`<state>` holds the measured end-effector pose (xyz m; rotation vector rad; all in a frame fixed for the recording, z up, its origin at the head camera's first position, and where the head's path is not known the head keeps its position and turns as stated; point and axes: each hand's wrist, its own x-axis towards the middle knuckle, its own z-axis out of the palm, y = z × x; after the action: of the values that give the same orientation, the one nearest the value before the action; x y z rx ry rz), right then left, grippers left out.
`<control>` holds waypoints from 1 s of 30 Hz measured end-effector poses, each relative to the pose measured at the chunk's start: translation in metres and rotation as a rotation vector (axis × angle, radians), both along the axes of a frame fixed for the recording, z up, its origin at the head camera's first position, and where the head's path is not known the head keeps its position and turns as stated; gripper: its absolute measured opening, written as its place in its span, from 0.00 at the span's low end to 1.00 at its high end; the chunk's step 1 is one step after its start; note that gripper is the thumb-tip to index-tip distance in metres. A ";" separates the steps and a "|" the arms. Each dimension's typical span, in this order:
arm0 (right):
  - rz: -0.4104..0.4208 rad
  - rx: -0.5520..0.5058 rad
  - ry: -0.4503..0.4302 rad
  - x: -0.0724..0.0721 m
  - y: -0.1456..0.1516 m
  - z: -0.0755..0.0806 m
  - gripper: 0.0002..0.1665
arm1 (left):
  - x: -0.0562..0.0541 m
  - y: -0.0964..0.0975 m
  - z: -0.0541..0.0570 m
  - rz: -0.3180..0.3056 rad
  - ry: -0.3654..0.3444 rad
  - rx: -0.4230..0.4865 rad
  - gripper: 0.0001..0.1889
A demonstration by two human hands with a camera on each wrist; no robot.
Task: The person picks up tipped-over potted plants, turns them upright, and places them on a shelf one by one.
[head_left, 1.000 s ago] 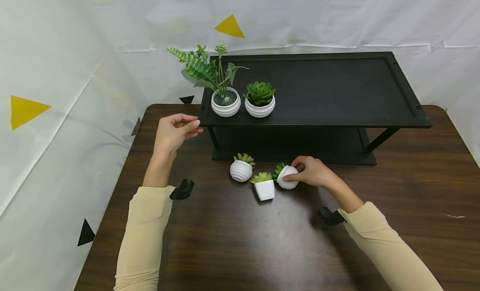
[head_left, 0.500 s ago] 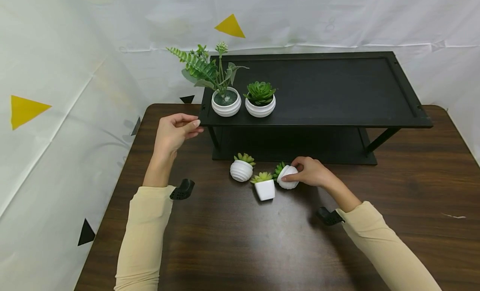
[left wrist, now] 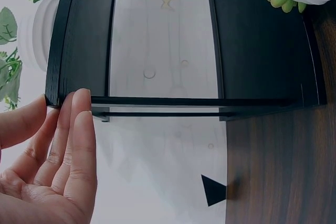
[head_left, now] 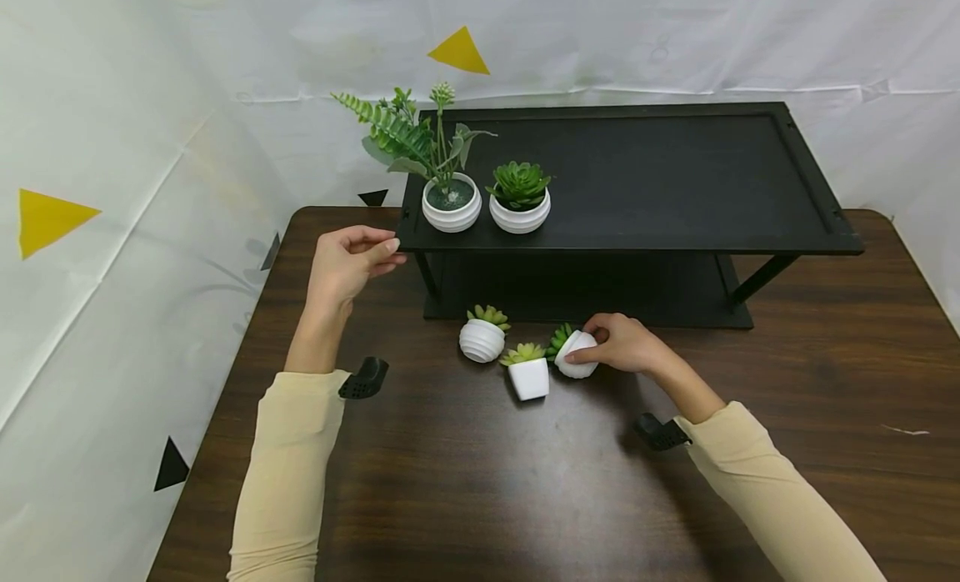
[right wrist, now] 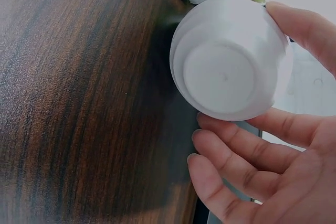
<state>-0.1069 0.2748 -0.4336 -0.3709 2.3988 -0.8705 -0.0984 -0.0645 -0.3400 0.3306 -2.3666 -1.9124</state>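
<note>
My left hand (head_left: 345, 263) pinches the front left corner of the black two-tier shelf (head_left: 675, 182), thumb above and fingers below its upper board. My right hand (head_left: 626, 343) grips a round white pot with a green succulent (head_left: 576, 354), thumb on one side and fingers on the other. That pot lies tipped on its side, its base facing the right wrist camera. Left of it lie a square white pot with a pale succulent (head_left: 529, 379) and a ribbed round pot with a succulent (head_left: 482, 340), both tilted away from me.
On the upper board's left end stand a white pot with tall fern leaves (head_left: 452, 207) and a potted green succulent (head_left: 520, 208). The brown wooden table (head_left: 420, 482) extends in front of the shelf. White sheeting (head_left: 600, 40) hangs behind and to the left.
</note>
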 end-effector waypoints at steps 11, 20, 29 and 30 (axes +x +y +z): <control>0.015 -0.055 0.013 0.000 0.005 -0.003 0.30 | -0.001 0.000 0.000 -0.002 -0.001 0.017 0.12; 0.007 -0.106 0.000 0.002 0.009 -0.003 0.28 | 0.000 -0.001 0.000 -0.003 -0.005 0.014 0.12; 0.017 -0.173 -0.025 0.004 0.012 -0.007 0.28 | 0.000 0.000 0.001 -0.002 -0.010 0.015 0.12; 0.014 -0.177 -0.027 0.004 0.013 -0.007 0.28 | 0.000 0.000 0.001 -0.003 -0.010 0.015 0.12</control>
<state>-0.1031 0.2875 -0.4407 -0.4402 2.2981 -1.0782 -0.0986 -0.0642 -0.3393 0.3393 -2.3608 -1.9356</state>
